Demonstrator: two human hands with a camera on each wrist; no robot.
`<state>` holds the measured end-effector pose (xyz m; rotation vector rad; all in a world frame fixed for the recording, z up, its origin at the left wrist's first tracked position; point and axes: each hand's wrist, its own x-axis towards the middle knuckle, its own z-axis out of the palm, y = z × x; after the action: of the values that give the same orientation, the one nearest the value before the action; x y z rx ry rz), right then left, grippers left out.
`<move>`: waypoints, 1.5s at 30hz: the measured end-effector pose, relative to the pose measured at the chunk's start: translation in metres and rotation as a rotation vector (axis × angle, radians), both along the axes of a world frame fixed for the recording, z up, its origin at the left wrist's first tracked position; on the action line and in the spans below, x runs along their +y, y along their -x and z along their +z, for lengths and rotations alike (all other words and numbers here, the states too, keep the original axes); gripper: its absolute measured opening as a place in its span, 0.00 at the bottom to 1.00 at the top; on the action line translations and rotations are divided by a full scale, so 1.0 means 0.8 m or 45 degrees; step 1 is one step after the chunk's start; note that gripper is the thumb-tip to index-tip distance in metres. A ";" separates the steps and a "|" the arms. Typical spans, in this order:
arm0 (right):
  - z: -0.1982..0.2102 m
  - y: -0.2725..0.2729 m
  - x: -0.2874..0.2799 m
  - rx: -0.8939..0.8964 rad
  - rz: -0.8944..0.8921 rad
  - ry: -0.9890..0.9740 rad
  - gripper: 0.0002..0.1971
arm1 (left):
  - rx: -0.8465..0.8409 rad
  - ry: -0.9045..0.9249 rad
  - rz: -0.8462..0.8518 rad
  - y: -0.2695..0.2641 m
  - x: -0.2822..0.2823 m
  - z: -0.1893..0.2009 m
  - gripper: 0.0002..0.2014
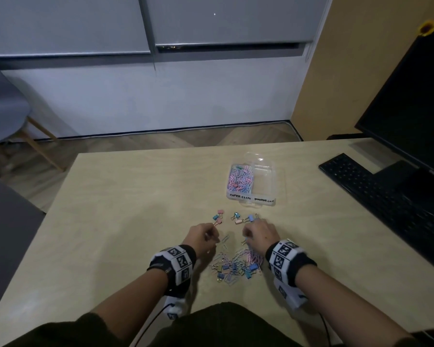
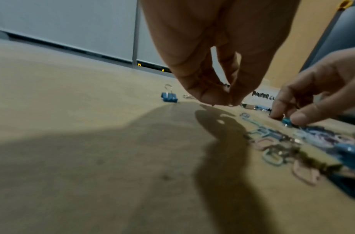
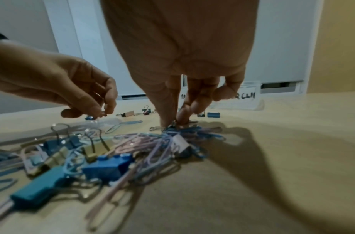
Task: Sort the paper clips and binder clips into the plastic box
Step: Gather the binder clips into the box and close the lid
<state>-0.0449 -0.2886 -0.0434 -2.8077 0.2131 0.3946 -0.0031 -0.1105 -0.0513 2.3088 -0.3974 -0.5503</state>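
Note:
A clear plastic box [image 1: 251,199] stands beyond my hands. Its left compartment holds pastel paper clips [image 1: 239,180]; the right one looks empty. Several binder clips [image 1: 237,217] lie loose in front of it. A mixed pile of clips [image 1: 236,265] sits between my wrists. My left hand [image 1: 212,236] has its fingertips pressed together just above the table at the pile's far left, pinching what looks like a thin paper clip [image 2: 211,82]. At the pile's far edge, my right hand [image 3: 172,124] pinches a small blue binder clip [image 2: 286,121] between thumb and finger.
A black keyboard [image 1: 376,186] and monitor [image 1: 416,108] stand at the right of the wooden table [image 1: 135,196]. One blue binder clip [image 2: 168,96] lies apart, left of my left hand. A grey chair [image 1: 3,108] stands on the floor at the far left.

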 end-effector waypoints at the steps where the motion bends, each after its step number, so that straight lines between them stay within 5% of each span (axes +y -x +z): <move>1: 0.001 -0.003 0.001 0.010 0.012 0.017 0.09 | 0.005 -0.042 -0.005 0.002 0.003 -0.002 0.09; 5: 0.005 -0.018 0.011 0.022 -0.029 -0.028 0.06 | -0.114 -0.241 0.000 0.008 0.010 -0.013 0.09; 8: 0.004 -0.026 0.015 -0.071 -0.295 -0.315 0.06 | -0.312 -0.361 -0.072 0.015 -0.001 -0.008 0.11; 12: -0.003 -0.024 0.001 -0.189 -0.553 -0.704 0.12 | -0.562 -0.699 -0.439 0.026 -0.019 0.001 0.18; 15: -0.007 -0.012 -0.023 -0.204 -0.608 -0.670 0.13 | -0.598 -0.870 -0.614 0.031 -0.024 0.000 0.22; 18: -0.009 0.003 -0.040 -0.163 -0.634 -0.574 0.15 | -0.499 -0.803 -0.724 0.030 -0.026 -0.005 0.21; 24: -0.013 0.016 -0.041 -0.124 -0.453 -0.457 0.12 | -0.255 -0.471 -0.608 0.024 -0.029 0.002 0.19; 30: -0.003 0.024 -0.020 0.010 -0.119 -0.566 0.17 | -0.050 -0.536 -0.640 0.023 -0.033 0.012 0.19; 37: -0.005 0.039 -0.041 0.050 -0.184 -0.669 0.22 | -0.055 -0.810 -0.885 0.035 -0.018 0.017 0.45; 45: 0.006 0.032 0.006 0.148 0.048 -0.397 0.31 | -0.220 -0.694 -0.677 0.044 -0.006 0.012 0.20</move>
<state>-0.0707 -0.2839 -0.0383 -2.4879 0.1118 0.5499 -0.0383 -0.1155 -0.0414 2.7853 -1.0762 -0.7910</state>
